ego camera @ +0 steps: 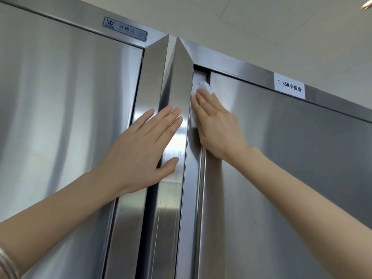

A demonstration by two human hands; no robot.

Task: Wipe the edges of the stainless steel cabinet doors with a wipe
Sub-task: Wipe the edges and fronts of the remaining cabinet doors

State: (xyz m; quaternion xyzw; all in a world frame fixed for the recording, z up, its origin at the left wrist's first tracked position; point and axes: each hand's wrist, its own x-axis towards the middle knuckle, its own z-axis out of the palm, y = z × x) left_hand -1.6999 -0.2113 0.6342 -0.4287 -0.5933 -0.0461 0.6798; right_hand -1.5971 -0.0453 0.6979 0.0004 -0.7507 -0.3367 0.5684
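Two stainless steel cabinets stand side by side, seen from below. My right hand (pixel 217 125) presses a white wipe (pixel 205 87) flat against the left edge of the right cabinet door (pixel 291 168), near its top corner. Part of the wipe shows above my fingertips and a strip shows beside my index finger. My left hand (pixel 145 146) lies flat with fingers spread on the vertical frames between the cabinets, holding nothing. The left cabinet door (pixel 66 107) is closed.
A narrow gap (pixel 170 49) runs between the two cabinet frames. A blue-and-silver sticker (pixel 125 29) sits on the left cabinet's top frame and a white label (pixel 289 86) on the right one. The pale ceiling (pixel 261 23) is close above.
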